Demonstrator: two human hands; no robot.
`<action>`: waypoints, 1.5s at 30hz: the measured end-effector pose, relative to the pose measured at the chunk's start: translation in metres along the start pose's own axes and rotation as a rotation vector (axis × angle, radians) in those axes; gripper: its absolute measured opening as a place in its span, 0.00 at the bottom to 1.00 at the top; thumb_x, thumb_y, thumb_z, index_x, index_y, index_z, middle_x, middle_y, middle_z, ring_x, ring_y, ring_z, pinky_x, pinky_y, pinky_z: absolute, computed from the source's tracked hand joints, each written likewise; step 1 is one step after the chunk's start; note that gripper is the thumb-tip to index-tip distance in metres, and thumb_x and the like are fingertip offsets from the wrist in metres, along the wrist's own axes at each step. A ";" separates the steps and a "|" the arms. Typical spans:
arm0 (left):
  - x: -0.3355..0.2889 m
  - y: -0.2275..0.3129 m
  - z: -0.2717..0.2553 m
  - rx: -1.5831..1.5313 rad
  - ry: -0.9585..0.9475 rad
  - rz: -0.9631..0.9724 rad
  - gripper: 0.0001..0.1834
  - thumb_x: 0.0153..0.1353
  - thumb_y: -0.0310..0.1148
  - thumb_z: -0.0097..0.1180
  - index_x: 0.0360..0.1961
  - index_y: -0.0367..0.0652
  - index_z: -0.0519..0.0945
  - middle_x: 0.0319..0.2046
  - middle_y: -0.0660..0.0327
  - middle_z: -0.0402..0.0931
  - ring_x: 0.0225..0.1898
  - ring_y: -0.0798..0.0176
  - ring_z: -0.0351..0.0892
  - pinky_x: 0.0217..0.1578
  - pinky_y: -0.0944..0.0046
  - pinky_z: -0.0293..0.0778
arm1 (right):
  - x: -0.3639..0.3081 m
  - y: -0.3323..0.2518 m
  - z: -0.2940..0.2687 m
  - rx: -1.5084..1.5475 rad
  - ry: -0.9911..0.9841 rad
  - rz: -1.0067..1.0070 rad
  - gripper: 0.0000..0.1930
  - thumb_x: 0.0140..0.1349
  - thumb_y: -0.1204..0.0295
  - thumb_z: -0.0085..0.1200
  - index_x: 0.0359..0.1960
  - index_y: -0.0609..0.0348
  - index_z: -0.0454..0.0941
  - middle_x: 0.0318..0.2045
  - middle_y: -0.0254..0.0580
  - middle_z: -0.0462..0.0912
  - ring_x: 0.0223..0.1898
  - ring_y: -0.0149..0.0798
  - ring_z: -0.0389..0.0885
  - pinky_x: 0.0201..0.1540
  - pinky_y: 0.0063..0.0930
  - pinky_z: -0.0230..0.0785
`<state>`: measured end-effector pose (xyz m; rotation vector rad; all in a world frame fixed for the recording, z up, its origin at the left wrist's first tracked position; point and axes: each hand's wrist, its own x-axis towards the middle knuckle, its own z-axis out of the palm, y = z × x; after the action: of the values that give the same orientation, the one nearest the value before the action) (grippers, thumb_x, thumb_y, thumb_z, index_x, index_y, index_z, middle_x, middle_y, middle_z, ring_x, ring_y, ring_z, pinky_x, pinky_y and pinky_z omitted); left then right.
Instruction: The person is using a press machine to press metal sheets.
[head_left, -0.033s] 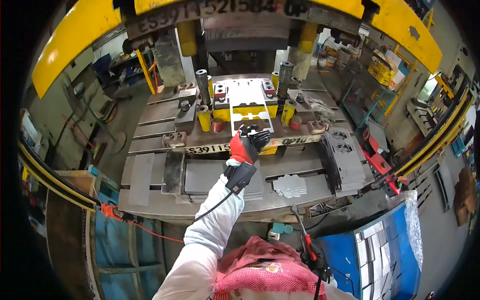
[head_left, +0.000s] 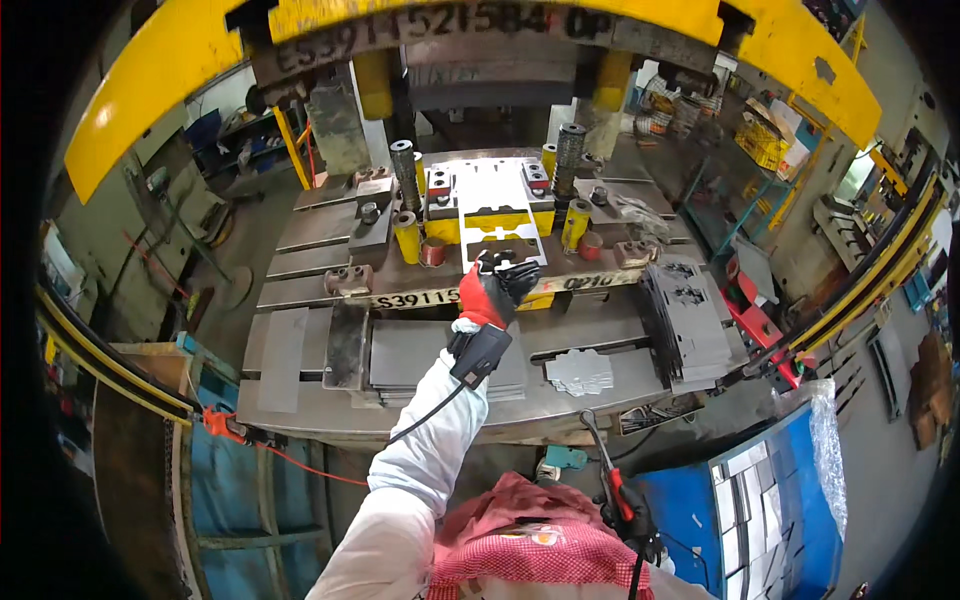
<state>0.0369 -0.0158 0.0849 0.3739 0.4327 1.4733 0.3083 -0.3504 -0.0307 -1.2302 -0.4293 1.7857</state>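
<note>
My left hand (head_left: 500, 290), in a red and black glove, is closed on the near end of a bright, flat sheet-metal strip (head_left: 492, 190) with cut-outs. The strip lies over the die (head_left: 445, 228), which has yellow blocks and stands on the press table between guide posts. A dark device (head_left: 480, 353) with a cable is strapped to my left wrist. Low at the right, beside the pink checked cloth, my black-gloved right hand (head_left: 640, 522) grips pliers (head_left: 612, 470) with red handles, their metal jaws pointing up toward the table edge. Its fingers are partly hidden.
Stacked grey sheets (head_left: 425, 355) lie in front of the die, beside cut pieces (head_left: 580, 371). Another stack (head_left: 690, 325) stands at the right. A blue bin (head_left: 690, 510) with metal pieces is lower right. The yellow press ram (head_left: 810, 70) hangs overhead.
</note>
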 end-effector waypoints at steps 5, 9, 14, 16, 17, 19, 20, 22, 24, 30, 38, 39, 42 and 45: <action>0.001 -0.001 0.000 -0.014 0.014 -0.039 0.24 0.59 0.47 0.41 0.42 0.34 0.70 0.37 0.40 0.74 0.35 0.46 0.77 0.35 0.56 0.77 | 0.005 0.002 -0.007 -0.003 -0.014 0.033 0.28 0.54 0.55 0.48 0.53 0.59 0.63 0.29 0.46 0.77 0.15 0.29 0.68 0.16 0.19 0.60; 0.001 -0.002 -0.003 0.031 0.017 -0.007 0.25 0.58 0.48 0.43 0.43 0.35 0.70 0.38 0.41 0.74 0.36 0.46 0.77 0.36 0.57 0.77 | -0.007 -0.012 0.019 -0.038 -0.020 -0.071 0.28 0.54 0.55 0.48 0.54 0.57 0.63 0.30 0.48 0.77 0.14 0.29 0.67 0.16 0.21 0.60; 0.002 -0.003 -0.003 0.009 -0.011 -0.033 0.26 0.58 0.50 0.41 0.45 0.37 0.69 0.40 0.43 0.74 0.39 0.47 0.76 0.37 0.58 0.76 | -0.002 0.001 -0.005 -0.004 -0.118 -0.029 0.28 0.55 0.55 0.47 0.54 0.57 0.63 0.30 0.49 0.77 0.14 0.29 0.67 0.16 0.21 0.59; 0.000 0.001 0.003 0.036 0.009 -0.080 0.26 0.58 0.50 0.40 0.46 0.38 0.68 0.41 0.44 0.73 0.39 0.47 0.76 0.37 0.58 0.76 | -0.012 -0.010 0.012 -0.043 -0.108 -0.085 0.27 0.55 0.55 0.46 0.54 0.57 0.63 0.30 0.49 0.77 0.14 0.29 0.67 0.16 0.21 0.58; 0.000 0.000 0.004 0.026 0.013 -0.083 0.25 0.58 0.49 0.41 0.46 0.38 0.68 0.41 0.44 0.73 0.38 0.48 0.76 0.37 0.58 0.76 | -0.016 -0.018 0.021 -0.077 -0.089 -0.131 0.27 0.55 0.55 0.46 0.54 0.57 0.63 0.30 0.48 0.77 0.14 0.29 0.67 0.16 0.21 0.58; -0.003 0.003 0.004 -0.006 0.029 -0.072 0.25 0.58 0.48 0.42 0.46 0.38 0.69 0.40 0.44 0.74 0.37 0.48 0.77 0.37 0.57 0.76 | -0.016 -0.022 0.021 -0.057 -0.113 -0.128 0.27 0.56 0.55 0.46 0.53 0.58 0.63 0.30 0.48 0.77 0.15 0.29 0.67 0.16 0.20 0.58; 0.002 0.006 -0.007 -0.031 -0.093 -0.081 0.23 0.58 0.46 0.42 0.43 0.36 0.70 0.39 0.45 0.74 0.38 0.47 0.77 0.39 0.56 0.75 | -0.014 -0.023 0.021 -0.047 -0.126 -0.125 0.27 0.56 0.56 0.46 0.53 0.59 0.63 0.29 0.48 0.77 0.15 0.29 0.68 0.16 0.20 0.58; 0.007 0.005 -0.012 -0.004 -0.112 -0.051 0.22 0.57 0.46 0.43 0.41 0.35 0.71 0.39 0.45 0.75 0.38 0.47 0.76 0.39 0.56 0.75 | -0.005 -0.022 0.014 -0.047 -0.181 -0.120 0.27 0.56 0.55 0.45 0.53 0.60 0.63 0.29 0.48 0.76 0.16 0.28 0.68 0.16 0.20 0.58; 0.009 -0.001 -0.006 -0.006 -0.037 -0.068 0.22 0.57 0.45 0.44 0.39 0.34 0.71 0.37 0.44 0.75 0.37 0.46 0.77 0.38 0.55 0.76 | -0.009 -0.042 0.031 -0.059 -0.226 -0.187 0.29 0.55 0.55 0.47 0.54 0.61 0.62 0.30 0.45 0.76 0.17 0.27 0.67 0.17 0.18 0.58; 0.017 -0.010 -0.017 -0.007 -0.011 -0.026 0.22 0.60 0.45 0.43 0.39 0.33 0.71 0.34 0.43 0.75 0.33 0.47 0.78 0.33 0.56 0.78 | 0.047 -0.129 0.078 -0.386 -0.390 -0.432 0.31 0.54 0.57 0.49 0.56 0.61 0.60 0.30 0.38 0.75 0.20 0.23 0.67 0.20 0.16 0.58; 0.006 0.002 -0.008 -0.133 0.002 -0.095 0.22 0.60 0.46 0.39 0.40 0.35 0.70 0.36 0.40 0.74 0.32 0.46 0.78 0.34 0.55 0.78 | 0.187 -0.298 0.237 -0.559 -0.588 -0.427 0.20 0.55 0.54 0.48 0.42 0.57 0.70 0.23 0.31 0.73 0.17 0.21 0.68 0.18 0.13 0.58; 0.004 0.004 -0.004 -0.137 0.014 -0.117 0.23 0.60 0.46 0.39 0.40 0.35 0.70 0.36 0.41 0.74 0.32 0.46 0.78 0.34 0.55 0.78 | 0.197 -0.308 0.254 -0.560 -0.606 -0.366 0.18 0.55 0.54 0.48 0.39 0.55 0.71 0.23 0.31 0.73 0.17 0.22 0.69 0.17 0.13 0.58; 0.004 0.000 0.000 0.007 -0.011 -0.047 0.24 0.60 0.47 0.37 0.42 0.35 0.70 0.35 0.43 0.75 0.32 0.47 0.78 0.34 0.56 0.77 | 0.236 -0.309 0.275 -0.340 -0.566 -0.405 0.16 0.56 0.58 0.49 0.40 0.55 0.71 0.27 0.35 0.74 0.24 0.29 0.76 0.23 0.18 0.65; -0.001 0.001 -0.004 0.214 0.013 0.010 0.22 0.60 0.47 0.41 0.42 0.38 0.71 0.33 0.50 0.76 0.32 0.52 0.78 0.33 0.59 0.77 | 0.231 -0.310 0.263 -0.368 -0.556 -0.474 0.18 0.56 0.62 0.48 0.46 0.57 0.70 0.32 0.37 0.76 0.32 0.31 0.78 0.34 0.21 0.69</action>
<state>0.0337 -0.0163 0.0819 0.5365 0.6018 1.4434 0.2025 0.0566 0.1724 -0.7481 -1.3005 1.6425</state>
